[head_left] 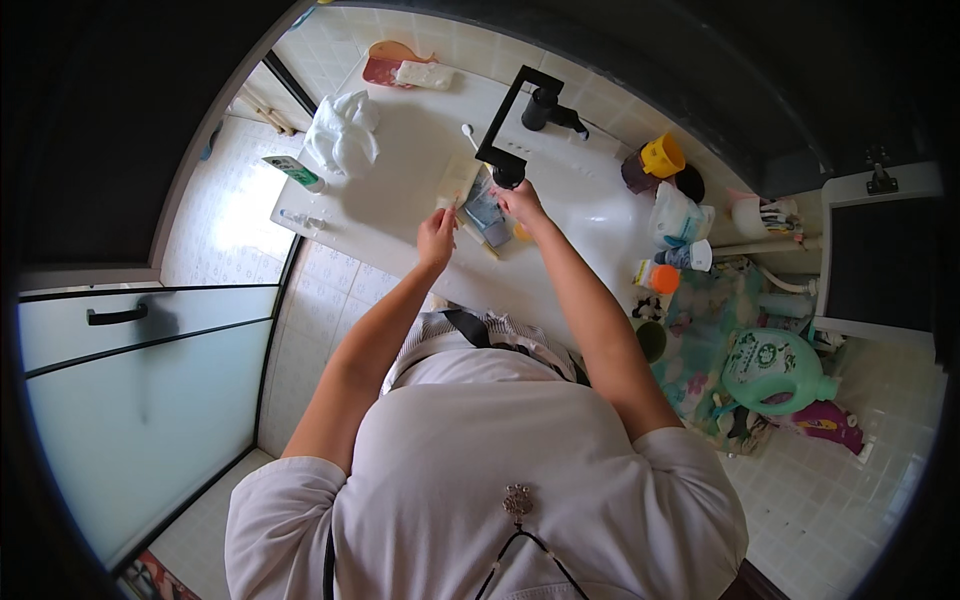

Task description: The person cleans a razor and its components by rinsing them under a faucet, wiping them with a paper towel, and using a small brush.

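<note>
- One white bench [390,195] with one basin [600,215], carrying one black faucet [540,110] at its far side.
- One pale green jug [772,368], to the right of the faucet and well nearer the person.
- One bunched white cloth [343,133], on the bench well left of the faucet.
- Two bare hands, both on the near side of the faucet. The left hand [437,238] is farther left, its fingers drawn close together at a thin pale piece; I cannot tell whether they pinch it. The right hand [521,202] is at the upper right edge of a blue-grey packet; its fingertips are partly hidden by a black knob [508,177], so I cannot tell whether they are pressed together.
- One blue-grey packet [487,215], between the hands, left of the faucet and nearer the person.
- One green-and-white tube [292,173], far left of the faucet, just beside the cloth.
- One yellow cup [662,156], right of the faucet.
- One orange lid [663,279], right of the faucet and nearer the person than the cup.
- One white-headed brush [468,133], left of the faucet.
</note>
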### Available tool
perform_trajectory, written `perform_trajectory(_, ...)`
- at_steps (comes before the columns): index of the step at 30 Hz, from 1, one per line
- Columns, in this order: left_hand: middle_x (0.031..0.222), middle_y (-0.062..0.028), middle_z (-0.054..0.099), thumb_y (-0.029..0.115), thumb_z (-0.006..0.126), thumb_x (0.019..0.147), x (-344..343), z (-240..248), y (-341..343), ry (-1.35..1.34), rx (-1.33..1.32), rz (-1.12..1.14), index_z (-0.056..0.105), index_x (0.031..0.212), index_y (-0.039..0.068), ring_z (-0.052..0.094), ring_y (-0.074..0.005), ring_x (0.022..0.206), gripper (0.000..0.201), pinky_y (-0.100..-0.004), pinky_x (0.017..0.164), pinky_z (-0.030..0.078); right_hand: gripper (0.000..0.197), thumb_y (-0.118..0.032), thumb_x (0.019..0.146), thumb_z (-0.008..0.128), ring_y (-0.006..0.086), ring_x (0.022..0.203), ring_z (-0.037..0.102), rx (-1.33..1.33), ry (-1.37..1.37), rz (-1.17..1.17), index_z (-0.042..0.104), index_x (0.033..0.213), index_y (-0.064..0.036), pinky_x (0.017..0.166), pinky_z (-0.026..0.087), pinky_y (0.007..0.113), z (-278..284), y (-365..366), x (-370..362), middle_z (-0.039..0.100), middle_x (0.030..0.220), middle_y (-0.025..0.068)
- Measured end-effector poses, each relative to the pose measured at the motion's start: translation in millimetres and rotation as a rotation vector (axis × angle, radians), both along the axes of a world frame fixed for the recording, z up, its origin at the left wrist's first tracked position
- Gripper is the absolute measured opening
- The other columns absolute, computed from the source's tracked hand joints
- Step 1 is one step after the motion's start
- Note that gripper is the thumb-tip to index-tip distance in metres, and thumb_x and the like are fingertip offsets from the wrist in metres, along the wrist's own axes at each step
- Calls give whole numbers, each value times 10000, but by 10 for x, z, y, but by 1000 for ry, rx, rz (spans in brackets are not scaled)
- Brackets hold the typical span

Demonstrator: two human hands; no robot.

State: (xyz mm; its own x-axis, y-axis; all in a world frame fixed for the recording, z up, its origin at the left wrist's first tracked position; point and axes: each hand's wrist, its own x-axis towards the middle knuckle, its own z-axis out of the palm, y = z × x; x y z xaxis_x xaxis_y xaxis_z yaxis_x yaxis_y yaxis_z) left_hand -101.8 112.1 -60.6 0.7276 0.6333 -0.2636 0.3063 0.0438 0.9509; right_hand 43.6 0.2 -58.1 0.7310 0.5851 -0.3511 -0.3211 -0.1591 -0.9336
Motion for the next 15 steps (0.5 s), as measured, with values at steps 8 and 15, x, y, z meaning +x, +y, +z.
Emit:
perform_trajectory(8, 511, -15, 448, 347, 476, 863, 30, -54, 164, 49, 46, 30, 511, 635, 25, 431, -85, 378, 396, -228, 353, 351, 26, -102, 730, 549, 62, 486, 422, -172, -109, 38, 558, 714, -85, 452, 337, 237, -23, 45, 44, 489, 556, -20)
perform_trajectory(15, 533, -23, 468, 350, 480, 861, 25, -38, 153, 69, 52, -2, 527, 653, 19, 435, -87, 384, 393, -228, 359, 364, 178, -270, 795, 584, 34, 443, 382, -101, -13, 39, 552, 727, -108, 405, 279, 200, 31, 95, 2, 451, 532, -49)
